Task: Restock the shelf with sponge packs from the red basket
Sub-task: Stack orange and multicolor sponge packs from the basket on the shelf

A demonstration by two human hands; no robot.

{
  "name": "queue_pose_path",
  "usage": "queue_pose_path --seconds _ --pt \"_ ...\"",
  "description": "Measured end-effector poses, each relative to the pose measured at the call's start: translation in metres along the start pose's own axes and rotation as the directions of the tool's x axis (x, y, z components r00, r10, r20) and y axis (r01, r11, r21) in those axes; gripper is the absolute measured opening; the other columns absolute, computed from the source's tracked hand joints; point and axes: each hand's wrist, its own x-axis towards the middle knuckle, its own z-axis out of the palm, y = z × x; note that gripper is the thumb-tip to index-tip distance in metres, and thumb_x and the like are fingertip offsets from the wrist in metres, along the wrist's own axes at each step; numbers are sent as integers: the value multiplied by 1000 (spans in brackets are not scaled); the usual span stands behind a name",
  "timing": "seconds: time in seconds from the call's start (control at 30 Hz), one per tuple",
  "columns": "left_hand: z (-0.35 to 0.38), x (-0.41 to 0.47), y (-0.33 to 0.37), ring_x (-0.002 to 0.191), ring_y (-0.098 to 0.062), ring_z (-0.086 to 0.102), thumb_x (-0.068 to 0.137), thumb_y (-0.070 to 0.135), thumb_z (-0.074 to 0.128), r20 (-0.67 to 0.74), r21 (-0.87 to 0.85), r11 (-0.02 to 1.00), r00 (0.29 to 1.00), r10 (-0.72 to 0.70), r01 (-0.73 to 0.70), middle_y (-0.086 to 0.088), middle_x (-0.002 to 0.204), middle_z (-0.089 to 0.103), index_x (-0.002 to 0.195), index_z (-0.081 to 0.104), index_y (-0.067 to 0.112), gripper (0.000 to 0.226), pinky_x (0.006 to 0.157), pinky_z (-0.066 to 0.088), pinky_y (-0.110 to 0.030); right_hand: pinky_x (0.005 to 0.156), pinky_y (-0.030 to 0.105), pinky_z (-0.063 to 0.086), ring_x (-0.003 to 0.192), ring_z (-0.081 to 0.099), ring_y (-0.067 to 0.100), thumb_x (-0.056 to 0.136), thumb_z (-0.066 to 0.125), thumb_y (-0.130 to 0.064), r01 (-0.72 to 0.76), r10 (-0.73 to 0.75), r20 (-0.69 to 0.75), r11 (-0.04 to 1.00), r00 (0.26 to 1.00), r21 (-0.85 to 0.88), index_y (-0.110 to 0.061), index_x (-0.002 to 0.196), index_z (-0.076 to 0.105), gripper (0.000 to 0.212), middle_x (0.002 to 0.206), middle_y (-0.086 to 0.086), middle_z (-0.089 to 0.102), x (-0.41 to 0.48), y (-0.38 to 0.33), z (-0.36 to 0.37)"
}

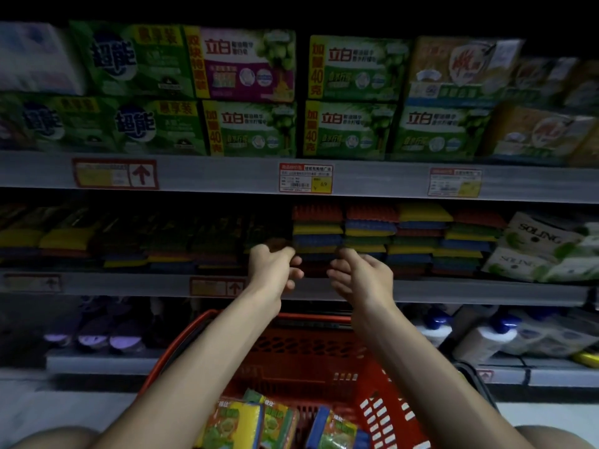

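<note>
stacked sponge packs line the middle shelf.

Store aisle, dim light. Grey shelf unit: green soap boxes up top, red price tags, white bottles btm. Floor pale.

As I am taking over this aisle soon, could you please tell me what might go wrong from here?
The sponge stacks by the left hand and right hand are tall and uneven, so a nudge might topple them. The shelf is dim, so a pack could land in the wrong row. The red basket sits close underneath and might get bumped.
</note>
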Motion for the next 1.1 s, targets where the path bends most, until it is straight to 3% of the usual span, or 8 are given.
queue_pose_path --seconds 0.17,0.27,0.4,0.53,0.63,0.77,0.93,1.1 --pt "-3 0 0 44 -10 58 99 10 60 -17 -18 1000 1000 -12 12 -9 83 68 93 59 6 7 36 33 -21 58 24 55 82 74 23 101 63 -17 16 -11 -86 998 996 60 -9 89 62 14 93 13 75 7 -10 -9" --pt "-3 -3 1 43 -9 58 98 11 62 -27 -7 1000 999 -20 20 -9 83 68 91 58 5 10 36 33 -21 49 20 53 80 73 22 101 63 -17 -1 16 -105 991 994 135 -2 118 57 23 91 11 73 11 -11 -13" --pt "-4 -5 1 42 -9 58 98 10 62 -38 -1 1000 999 -20 20 -9 82 69 92 60 2 10 36 34 -21 58 23 56 86 75 23 102 61 -13 9 9 -126 990 992 144 2 150 37 56 87 9 71 16 -10 -15" --pt "-5 -5 1 38 -8 56 99 8 60 -47 16 1000 999 -9 9 -10 76 67 91 64 -3 14 35 34 -21 78 34 60 85 72 25 103 58 -9 16 3 -138 990 990 139 5 145 43 47 83 8 68 23 -10 -15" --pt "-4 -4 -1 38 -9 55 99 6 59 -54 23 1000 999 0 1 -11 76 67 89 63 -2 14 35 34 -22 86 40 58 91 71 29 103 56 -7 18 2 -153 991 988 129 -5 107 56 4 82 9 67 21 -12 -14" --pt "-5 -5 -1 40 -9 56 100 6 59 -53 12 1000 999 10 -10 -10 82 69 92 62 0 10 35 33 -22 73 32 58 86 71 27 103 57 -9 15 3 -163 994 987 106 -8 85 55 18 83 9 69 22 -8 -15" --pt "-18 -20 -5 49 -14 64 99 12 66 7 71 997 999 31 -31 -10 88 73 93 63 11 7 40 40 -24 65 27 55 78 71 22 101 61 -11 42 -37 -84 997 996 66 0 115 62 18 83 8 70 16 -4 -22" --pt "-41 -45 -10 72 -16 74 99 13 67 149 159 977 982 119 -142 -8 92 75 109 68 19 11 58 55 -25 61 22 55 67 66 14 97 69 -18 143 -140 35 985 990 -97 -9 96 71 9 77 5 70 1 -1 -39"
